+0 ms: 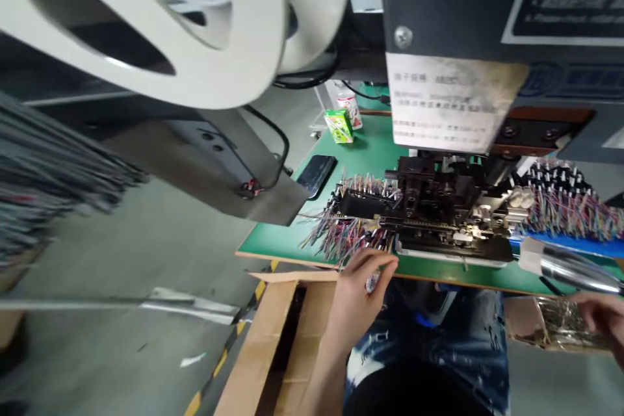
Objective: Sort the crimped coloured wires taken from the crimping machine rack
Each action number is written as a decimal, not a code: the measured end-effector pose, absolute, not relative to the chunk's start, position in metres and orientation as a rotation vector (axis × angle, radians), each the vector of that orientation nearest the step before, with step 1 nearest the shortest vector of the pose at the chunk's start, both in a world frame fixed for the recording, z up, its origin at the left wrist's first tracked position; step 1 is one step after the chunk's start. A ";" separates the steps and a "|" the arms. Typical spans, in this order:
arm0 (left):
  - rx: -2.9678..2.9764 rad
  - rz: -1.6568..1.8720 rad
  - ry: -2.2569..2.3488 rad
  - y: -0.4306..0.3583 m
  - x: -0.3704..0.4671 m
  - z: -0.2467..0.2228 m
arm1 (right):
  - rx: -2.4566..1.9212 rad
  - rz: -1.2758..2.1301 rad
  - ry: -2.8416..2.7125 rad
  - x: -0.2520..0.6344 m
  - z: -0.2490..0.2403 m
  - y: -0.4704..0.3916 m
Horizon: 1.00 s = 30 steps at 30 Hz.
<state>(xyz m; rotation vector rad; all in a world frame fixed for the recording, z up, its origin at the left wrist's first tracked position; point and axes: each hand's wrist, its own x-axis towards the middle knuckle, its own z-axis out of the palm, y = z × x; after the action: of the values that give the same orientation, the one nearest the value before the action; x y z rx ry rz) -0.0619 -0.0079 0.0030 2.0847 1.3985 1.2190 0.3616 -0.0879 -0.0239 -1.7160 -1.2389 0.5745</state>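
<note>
Just in front of the green table's edge is my left hand [363,283], its thumb and index finger brought together; anything between the fingertips is too small to tell. Beside it lies a pile of thin multicoloured wires [341,227]. A dark crimping machine [439,201] with metal parts stands to the right of that pile. At the far right edge, my right hand [599,315] is partly cut off and blurred, over a box with clear wrapping [560,322]. What its fingers hold cannot be made out. More wires with black ends [570,201] lie behind the machine's right side.
A black phone [316,175], a green box [338,126] and a white bottle [350,110] stand or lie on the green table [273,242]. Open cardboard flaps [263,344] are below left. A large white reel [253,26] hangs overhead. A metal cylinder [580,268] lies at right.
</note>
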 end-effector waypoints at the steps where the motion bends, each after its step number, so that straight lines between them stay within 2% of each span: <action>1: 2.120 1.214 1.497 -0.004 -0.064 -0.003 | -1.610 0.817 -1.231 0.349 -0.033 -0.098; 5: 2.145 1.178 1.743 0.011 -0.071 -0.025 | -1.461 1.252 -1.027 0.285 -0.058 -0.109; 11: 2.111 1.205 1.900 0.021 -0.081 -0.032 | -1.289 1.593 -1.188 0.208 -0.060 -0.081; 15: 2.172 1.117 1.970 0.026 -0.084 -0.034 | -1.210 1.573 -1.429 0.183 -0.058 -0.070; 19: 2.174 1.167 1.770 0.019 -0.089 -0.029 | -1.204 1.524 -1.536 0.170 -0.055 -0.068; 23: 2.079 1.180 1.661 0.003 -0.102 -0.012 | -1.225 1.506 -1.571 0.167 -0.054 -0.068; 30: 1.908 0.968 1.519 -0.023 -0.127 0.016 | -1.203 1.560 -1.575 0.169 -0.049 -0.063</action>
<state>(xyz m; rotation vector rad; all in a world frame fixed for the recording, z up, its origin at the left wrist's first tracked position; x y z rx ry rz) -0.1273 -0.0234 0.0156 1.9080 1.5193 0.9681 0.1686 -0.0631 -0.0494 -1.2029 -1.5750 1.5603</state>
